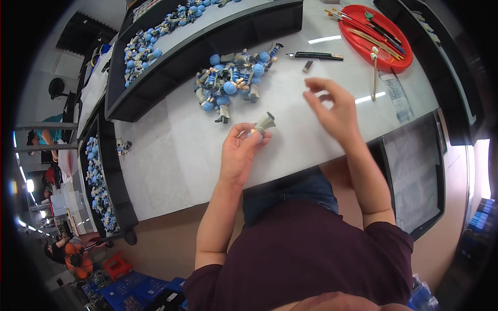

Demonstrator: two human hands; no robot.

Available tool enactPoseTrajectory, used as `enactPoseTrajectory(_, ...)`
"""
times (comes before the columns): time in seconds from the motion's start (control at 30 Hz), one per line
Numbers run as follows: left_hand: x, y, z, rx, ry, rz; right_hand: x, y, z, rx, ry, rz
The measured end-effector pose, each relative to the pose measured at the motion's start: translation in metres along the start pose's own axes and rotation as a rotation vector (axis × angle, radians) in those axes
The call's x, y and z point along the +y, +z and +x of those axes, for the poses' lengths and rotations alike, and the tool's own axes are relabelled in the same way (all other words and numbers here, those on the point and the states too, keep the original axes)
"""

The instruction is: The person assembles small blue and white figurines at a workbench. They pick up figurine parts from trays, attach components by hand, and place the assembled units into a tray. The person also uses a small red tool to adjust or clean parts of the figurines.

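Observation:
My left hand (240, 155) pinches a small figurine (265, 123) near the table's front edge. The figurine's grey lower part and dark feet point up and away; a bit of its blue head shows between my fingers. To the right, my right hand (334, 111) hovers over the table with fingers curved, thumb and forefinger apart, and no object visible in it. Beyond my left hand lies a pile of similar figurines (228, 83) with round blue heads, blue-striped tops and grey lower parts.
A craft knife (316, 55) and a small dark block (308, 66) lie beyond my right hand. A red tray (410, 59) holds brushes and sticks. A cotton-tipped stick (375, 83) leans on it. Black crates (207, 46) of figurines border the back and left.

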State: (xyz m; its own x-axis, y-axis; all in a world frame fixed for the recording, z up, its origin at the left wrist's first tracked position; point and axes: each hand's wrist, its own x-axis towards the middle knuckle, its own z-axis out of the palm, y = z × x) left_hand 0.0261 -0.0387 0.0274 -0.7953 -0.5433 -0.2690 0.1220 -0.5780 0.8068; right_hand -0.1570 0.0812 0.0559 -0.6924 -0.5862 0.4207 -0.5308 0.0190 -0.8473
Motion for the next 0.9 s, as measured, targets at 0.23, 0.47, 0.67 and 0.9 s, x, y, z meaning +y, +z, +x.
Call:
enactPoseTrajectory(0.23, -0.004, 0.008, -0.002, 0.043, 0.012, -0.072, 0.04, 0.016, 0.074, -0.169, 0.127, -0.708)
enactPoseTrajectory(0.47, -0.008, 0.0, -0.005, -0.008, 0.035, -0.073, 0.041, 0.006, 0.051, -0.257, 0.211, -0.449)
enactPoseTrajectory(0.67, -0.006, 0.002, -0.003, 0.002, 0.013, -0.045, 0.062, -0.001, 0.075, -0.084, -0.059, -0.452)
enactPoseTrajectory(0.9, -0.004, 0.001, -0.003, 0.005, -0.006, -0.073, 0.076, 0.006, 0.1, -0.285, -0.162, -0.591)
